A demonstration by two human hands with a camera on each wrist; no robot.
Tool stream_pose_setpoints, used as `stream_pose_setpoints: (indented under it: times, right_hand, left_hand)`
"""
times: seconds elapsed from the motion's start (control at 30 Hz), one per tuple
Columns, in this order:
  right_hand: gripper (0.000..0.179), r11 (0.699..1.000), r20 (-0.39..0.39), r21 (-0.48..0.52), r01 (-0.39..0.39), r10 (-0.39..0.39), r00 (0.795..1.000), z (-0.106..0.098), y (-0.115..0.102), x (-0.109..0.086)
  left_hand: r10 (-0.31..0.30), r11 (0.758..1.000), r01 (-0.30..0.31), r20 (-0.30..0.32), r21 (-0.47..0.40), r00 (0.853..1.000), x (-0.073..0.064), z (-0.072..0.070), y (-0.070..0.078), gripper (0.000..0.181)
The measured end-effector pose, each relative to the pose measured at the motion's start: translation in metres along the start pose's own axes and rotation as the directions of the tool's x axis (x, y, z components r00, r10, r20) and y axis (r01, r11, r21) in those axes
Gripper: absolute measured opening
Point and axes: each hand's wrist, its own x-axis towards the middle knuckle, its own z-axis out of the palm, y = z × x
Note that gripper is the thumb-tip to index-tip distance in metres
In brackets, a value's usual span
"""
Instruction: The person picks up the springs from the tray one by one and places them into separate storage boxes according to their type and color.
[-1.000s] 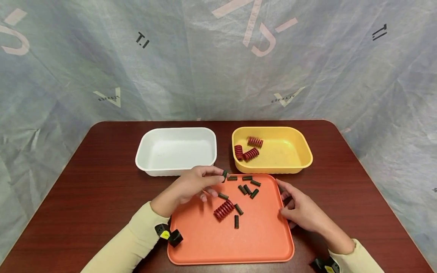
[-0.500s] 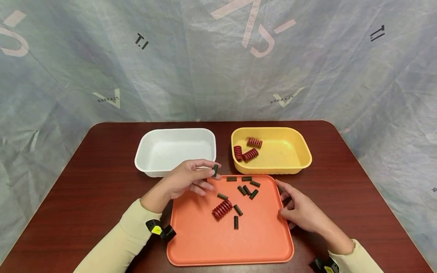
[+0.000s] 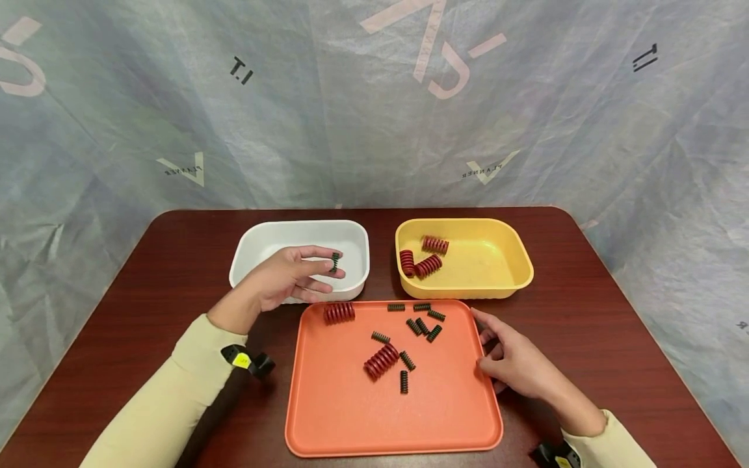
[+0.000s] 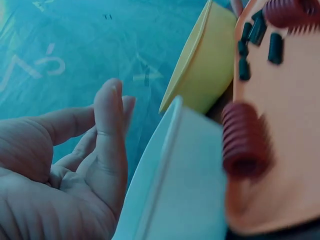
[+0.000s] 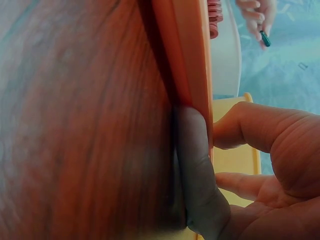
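My left hand [image 3: 281, 276] pinches a small dark green coil spring [image 3: 335, 261] between thumb and fingertips, over the white bin [image 3: 361, 244]. The right wrist view also shows that spring [image 5: 265, 39], while in the left wrist view the fingers [image 4: 110, 145] hide it. With its thumb and fingers about the rim, my right hand [image 3: 517, 357] holds the right edge of the orange tray [image 3: 345, 416]. Two thick red springs lie on the tray, one [image 3: 339, 313] at the far left edge and another [image 3: 381, 361] near the middle. Several small green springs [image 3: 422, 325] are scattered around.
To the right of the white bin stands a yellow bin [image 3: 486, 260] with three red springs [image 3: 429, 266] in its left part. Both bins sit just beyond the tray on a dark red wooden table [image 3: 585, 312]. A grey sheet [image 3: 374, 130] hangs behind the table.
My left hand has carried the green spring left and away from the tray to over the white bin, uncovering the red spring at the tray's far left. My right hand has stayed put.
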Motion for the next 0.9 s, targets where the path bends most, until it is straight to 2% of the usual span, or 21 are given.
stream_pose_setpoints:
  times: [0.23,0.47,0.73,0.9]
  right_hand:
    - [0.085,1.0,0.007,-0.002,-0.012,0.012,1.0,-0.001,0.0,0.0]
    - [0.085,1.0,0.01,-0.003,-0.016,0.016,1.0,-0.001,0.0,0.001]
    - [0.085,1.0,0.004,-0.002,-0.019,0.019,1.0,-0.001,-0.001,0.0]
    - [0.085,1.0,0.004,-0.002,-0.019,0.019,1.0,-0.001,-0.001,0.0]
  left_hand:
    - [-0.047,0.997,0.05,-0.048,0.067,0.998,0.009,-0.027,0.016,0.046]
    - [-0.08,0.981,0.085,-0.038,0.175,0.996,0.02,-0.048,0.03,0.049]
    - [-0.145,0.952,0.156,-0.062,0.264,0.987,0.034,-0.064,0.039,0.049]
    - [-0.195,0.933,0.202,-0.053,0.297,0.979,0.041,-0.07,0.045,0.05]
